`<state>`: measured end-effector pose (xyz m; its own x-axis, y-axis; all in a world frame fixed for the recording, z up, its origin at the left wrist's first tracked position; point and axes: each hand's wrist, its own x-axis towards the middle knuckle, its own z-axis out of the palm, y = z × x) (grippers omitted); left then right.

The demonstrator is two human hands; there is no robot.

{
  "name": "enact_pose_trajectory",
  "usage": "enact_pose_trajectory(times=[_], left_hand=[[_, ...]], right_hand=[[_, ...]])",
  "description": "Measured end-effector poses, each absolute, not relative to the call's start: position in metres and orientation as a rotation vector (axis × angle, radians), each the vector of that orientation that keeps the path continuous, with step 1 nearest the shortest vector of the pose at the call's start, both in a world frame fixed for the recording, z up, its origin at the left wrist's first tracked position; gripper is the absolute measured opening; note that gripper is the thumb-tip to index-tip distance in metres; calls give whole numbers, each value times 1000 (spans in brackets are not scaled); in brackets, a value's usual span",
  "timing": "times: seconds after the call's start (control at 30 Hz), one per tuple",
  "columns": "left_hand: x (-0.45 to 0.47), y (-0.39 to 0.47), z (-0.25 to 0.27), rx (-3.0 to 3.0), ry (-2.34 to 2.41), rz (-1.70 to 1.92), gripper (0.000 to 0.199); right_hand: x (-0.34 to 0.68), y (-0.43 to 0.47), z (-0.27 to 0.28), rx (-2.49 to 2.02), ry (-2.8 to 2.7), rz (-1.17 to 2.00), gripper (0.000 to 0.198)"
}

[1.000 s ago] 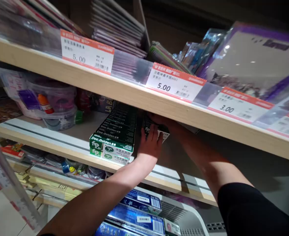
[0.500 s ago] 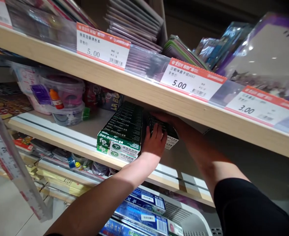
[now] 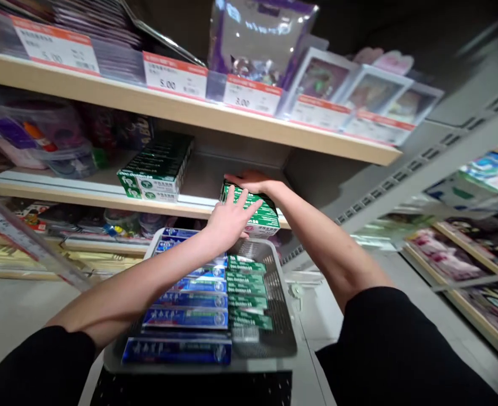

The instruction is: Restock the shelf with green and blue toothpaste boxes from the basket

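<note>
A bundle of green toothpaste boxes sits at the front of the shelf, above the far right corner of the basket, with both hands around it. My left hand lies over its near left side, fingers spread across the tops. At the back of the bundle, my right hand grips the far end; some of its fingers are hidden. Further left on the same shelf stands a row of matching green toothpaste boxes, apart from my hands.
Below is a grey plastic basket with blue toothpaste boxes on the left and green toothpaste boxes on the right. An upper shelf overhangs my hands. Clear tubs stand at left; a slotted upright panel is at right.
The view has swung right and down, bringing the whole basket in. Both hands and the bundle have moved right, away from the other row, and out towards the shelf's front edge.
</note>
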<state>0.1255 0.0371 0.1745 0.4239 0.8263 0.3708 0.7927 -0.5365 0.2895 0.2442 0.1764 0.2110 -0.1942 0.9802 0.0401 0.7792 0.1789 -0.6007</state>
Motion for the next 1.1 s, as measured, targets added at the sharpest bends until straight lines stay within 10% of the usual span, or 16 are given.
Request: enact_pose_trajectory(times=[0.2,0.5,0.93,1.1], left_hand=[[167,-70,139,2540,1405,704,66],[197,-104,82,2528,1491,182,92],[177,-157,85,2501,1307,7,60],[188,-142,76,2347,1531,-137,82]], right_hand=[[298,77,187,-1575,-2491,270,74],[310,38,82,-1359,-2405,639,73],[345,-57,79,-1169,-2685,148,55],[338,-27,74,-1215,-2638,42,52]])
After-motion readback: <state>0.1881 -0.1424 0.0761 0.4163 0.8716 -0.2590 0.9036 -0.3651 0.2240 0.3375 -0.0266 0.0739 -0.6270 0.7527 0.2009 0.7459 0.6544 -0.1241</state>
